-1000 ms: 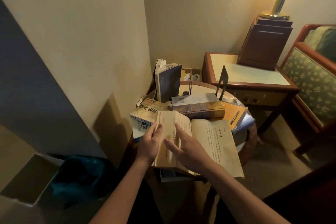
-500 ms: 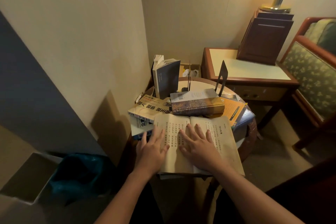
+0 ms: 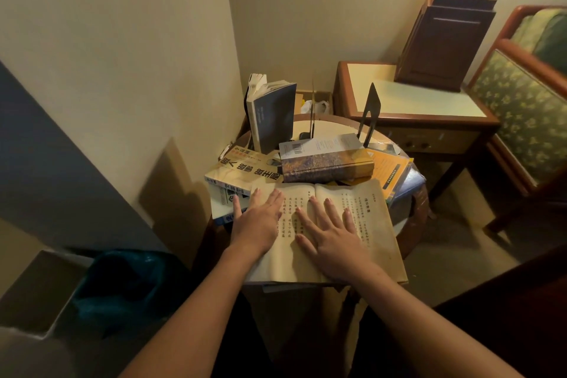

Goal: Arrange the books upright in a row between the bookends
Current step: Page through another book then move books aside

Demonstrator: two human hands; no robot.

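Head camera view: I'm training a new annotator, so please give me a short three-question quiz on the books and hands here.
1. True or false: the left hand and right hand both lie flat on the open book.
2. The grey book: A lies flat; B stands upright; C is held in a hand.
3. Fill in: the upright dark metal piece behind the thick book is a ____.
Key: 1 true; 2 B; 3 bookend.
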